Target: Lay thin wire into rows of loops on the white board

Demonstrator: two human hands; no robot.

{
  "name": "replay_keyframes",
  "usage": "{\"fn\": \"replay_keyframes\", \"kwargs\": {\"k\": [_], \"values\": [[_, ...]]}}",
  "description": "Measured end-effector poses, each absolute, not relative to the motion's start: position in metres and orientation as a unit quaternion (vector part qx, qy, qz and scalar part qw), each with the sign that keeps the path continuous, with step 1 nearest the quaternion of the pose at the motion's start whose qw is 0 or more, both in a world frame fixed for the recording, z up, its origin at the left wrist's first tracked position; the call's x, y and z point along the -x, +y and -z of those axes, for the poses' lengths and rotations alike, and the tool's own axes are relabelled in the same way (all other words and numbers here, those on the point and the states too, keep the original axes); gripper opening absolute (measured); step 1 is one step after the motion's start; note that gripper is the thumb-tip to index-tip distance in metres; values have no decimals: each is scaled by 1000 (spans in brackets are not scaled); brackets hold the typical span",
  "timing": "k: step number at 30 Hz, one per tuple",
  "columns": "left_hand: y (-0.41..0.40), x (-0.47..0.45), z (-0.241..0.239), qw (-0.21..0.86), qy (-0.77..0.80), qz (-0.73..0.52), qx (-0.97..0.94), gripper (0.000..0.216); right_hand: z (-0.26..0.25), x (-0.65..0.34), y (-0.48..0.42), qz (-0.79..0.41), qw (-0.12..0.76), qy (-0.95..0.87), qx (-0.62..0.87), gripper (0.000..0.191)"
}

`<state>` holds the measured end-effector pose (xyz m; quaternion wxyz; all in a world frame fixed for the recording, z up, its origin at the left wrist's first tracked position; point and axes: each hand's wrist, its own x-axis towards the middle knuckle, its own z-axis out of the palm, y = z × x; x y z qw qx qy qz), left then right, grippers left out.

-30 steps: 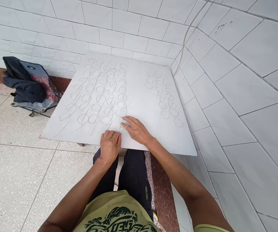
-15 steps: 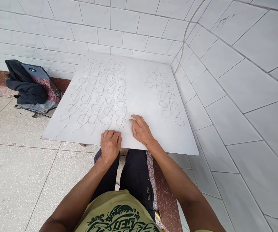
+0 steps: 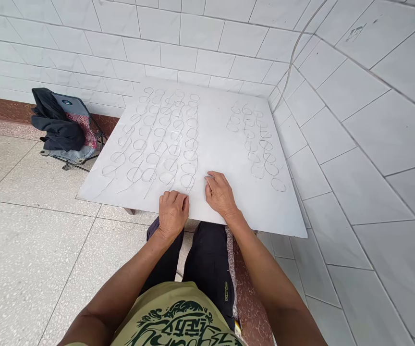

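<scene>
1. Locate the column of thin, dark, ring-shaped outlines point(image 3: 191, 150) – drawn or thread, unclear – on the flat white board point(image 3: 213, 139), just beyond the left hand point(image 3: 173, 211).
2. Left hand: fingers bunched together at the board's near side; whether they clamp anything cannot be told.
3. Right hand point(image 3: 220, 194): fingers curled beside the column; fingertip closure cannot be told.
4. Steady both wrists and touch lightly – a dragged finger could disturb the outlines.

Rows of thin loops point(image 3: 174, 149) lie on the white tabletop point(image 3: 216, 149).
</scene>
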<state>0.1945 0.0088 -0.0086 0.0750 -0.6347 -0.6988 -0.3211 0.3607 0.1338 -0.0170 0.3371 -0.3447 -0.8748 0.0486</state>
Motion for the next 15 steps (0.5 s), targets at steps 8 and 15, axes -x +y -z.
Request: {"fn": "replay_keyframes", "kwargs": {"k": [8,15], "values": [[9,-193,10,76,-694,330,635,16,17,-359,134,-38,338,-870,358,33],[12,-192,14,67,-695,331,635,16,18,-359,135,-34,346,-866,359,34]]}}
